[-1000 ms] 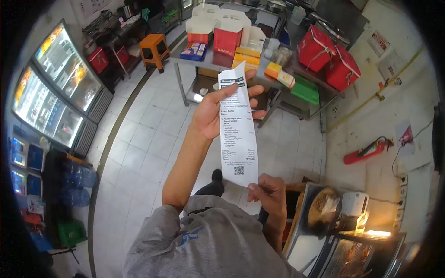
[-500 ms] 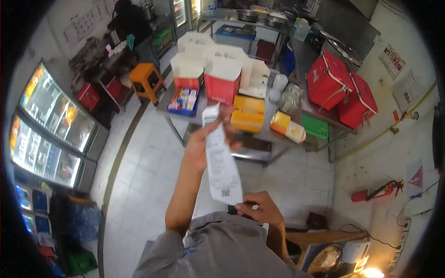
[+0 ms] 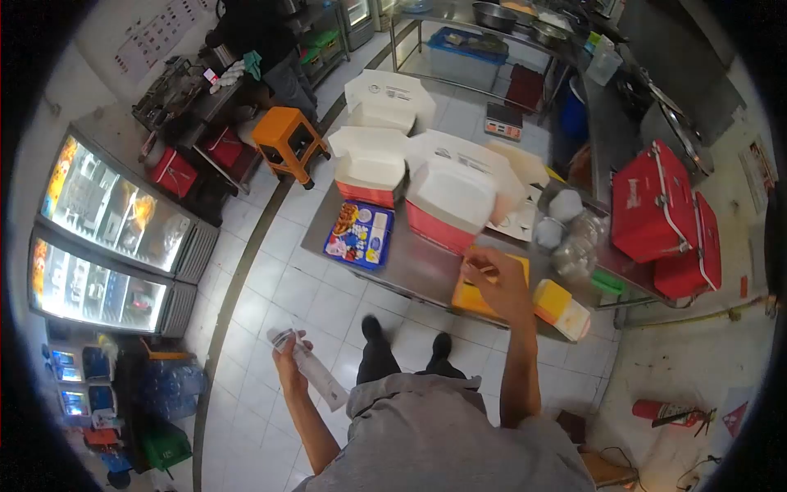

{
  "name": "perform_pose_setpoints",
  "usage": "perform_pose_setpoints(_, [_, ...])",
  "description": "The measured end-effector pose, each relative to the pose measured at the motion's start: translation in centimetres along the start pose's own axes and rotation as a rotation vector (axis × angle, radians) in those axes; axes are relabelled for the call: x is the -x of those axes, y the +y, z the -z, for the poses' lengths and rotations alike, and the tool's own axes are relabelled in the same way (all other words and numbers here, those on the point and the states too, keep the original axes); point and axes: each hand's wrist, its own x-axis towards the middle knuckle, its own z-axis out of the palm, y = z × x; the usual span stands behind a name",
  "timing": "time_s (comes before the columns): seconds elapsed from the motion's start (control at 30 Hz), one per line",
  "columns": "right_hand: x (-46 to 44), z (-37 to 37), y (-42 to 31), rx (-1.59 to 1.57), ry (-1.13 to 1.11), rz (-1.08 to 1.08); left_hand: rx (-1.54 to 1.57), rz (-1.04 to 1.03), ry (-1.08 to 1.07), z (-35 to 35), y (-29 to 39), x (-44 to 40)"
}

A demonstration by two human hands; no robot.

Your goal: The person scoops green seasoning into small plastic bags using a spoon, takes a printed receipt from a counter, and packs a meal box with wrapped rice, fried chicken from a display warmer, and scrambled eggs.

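Observation:
Low at my left side, my left hand (image 3: 290, 353) is closed around a long white printed receipt (image 3: 318, 373), which hangs toward my shirt. My right hand (image 3: 496, 279) reaches over the metal table (image 3: 422, 266), above a yellow box (image 3: 474, 297). Its fingers are curled, and whether they touch the box or hold anything is too unclear to tell. Just beyond that hand stands an open red and white carton (image 3: 449, 205). Another open carton (image 3: 369, 176) is to its left, with a blue snack pack (image 3: 359, 235) in front. A yellow and white packet (image 3: 561, 309) lies to the right.
Red insulated bags (image 3: 652, 205) sit on the right counter. Clear plastic cups (image 3: 578, 246) stand near the packet. An orange stool (image 3: 287, 139) is left of the table, and a person in dark clothes (image 3: 254, 37) stands behind it. Glass-door fridges (image 3: 106, 238) line the left wall.
My left hand has dropped to the lower left with the receipt. My right hand has let go of the receipt's lower end and moved forward over the table. The table now appears closer.

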Motion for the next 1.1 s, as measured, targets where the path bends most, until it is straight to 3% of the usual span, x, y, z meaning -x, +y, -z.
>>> perform_pose_setpoints(0.1, [-8.7, -7.0, -0.1, -0.093, -0.079, 0.112, -0.013, 0.024, 0.074, -2.9, 0.8, -6.2])
perform_pose_setpoints(0.17, [-15.5, -12.9, 0.4, -0.166, -0.104, 0.131, -0.269, -0.016, -0.028, -5.9, 1.2, -13.2])
perform_pose_setpoints(0.23, [-21.1, -18.8, 2.1, -0.224, -0.162, -0.013, -0.453, -0.148, -0.101, -7.4, 0.4, -19.4])
perform_pose_setpoints(0.3, [-28.0, -24.1, 2.7, -0.263, -0.052, -0.26, -0.497, -0.198, -0.289, -10.8, 1.8, -25.5])
perform_pose_setpoints(0.37, [-35.5, -29.8, 7.7, -0.079, 0.059, -0.311, -0.399, -0.238, -0.513, -15.1, 2.9, -30.9])
perform_pose_setpoints(0.43, [-39.1, -32.3, 12.8, 0.095, 0.176, -0.36, -0.694, -0.556, -0.658, -17.8, 3.1, -35.5])
perform_pose_setpoints(0.5, [-40.4, -33.8, 15.2, 0.576, 0.307, -0.201, -0.788, -0.642, -0.762, -20.4, 2.4, -39.0])
perform_pose_setpoints(0.53, [-40.2, -33.8, 15.8, 0.578, 0.319, -0.225, -0.877, -0.739, -0.844, -21.1, 1.9, -40.1])
perform_pose_setpoints(0.57, [-39.6, -32.9, 15.5, 0.282, 0.198, -0.344, -0.875, -0.726, -0.867, -21.6, 2.0, -40.5])
perform_pose_setpoints(0.63, [-39.1, -31.0, 14.9, -0.007, 0.094, -0.471, -0.944, -0.627, -0.986, -23.5, 2.0, -41.5])
perform_pose_setpoints(0.73, [-37.9, -29.9, 13.2, -0.13, 0.05, -0.366, -0.934, -0.673, -1.048, -24.8, -0.2, -42.9])
perform_pose_setpoints(0.8, [-37.9, -30.0, 13.0, 0.076, 0.084, -0.264, -0.919, -0.678, -1.087, -25.4, -0.8, -43.4])
perform_pose_setpoints(0.87, [-37.6, -31.3, 13.3, 0.536, 0.052, 0.033, -0.97, -0.747, -1.08, -26.4, -1.4, -43.6])
perform_pose_setpoints(0.93, [-37.0, -33.4, 13.1, 0.703, 0.267, 0.063, -0.929, -0.639, -1.026, -25.9, -2.6, -43.7])
perform_pose_setpoints(0.97, [-37.1, -33.8, 14.0, 0.668, 0.175, 0.006, -1.029, -0.635, -1.045, -25.1, -4.0, -44.8])
perform_pose_setpoints(1.0, [-37.1, -33.8, 13.1, 0.672, 0.212, 0.086, -0.86, -0.657, -1.044, -24.9, -3.4, -44.0])
perform_pose_setpoints(1.07, [-37.9, -32.3, 7.5, 0.323, 0.381, -0.04, -0.707, -0.633, -1.113, -25.7, -2.8, -42.5])
perform_pose_setpoints(1.1, [-40.1, -34.6, 10.7, 0.185, 0.506, -0.024, -0.672, -0.594, -1.16, -26.4, -2.6, -41.4])
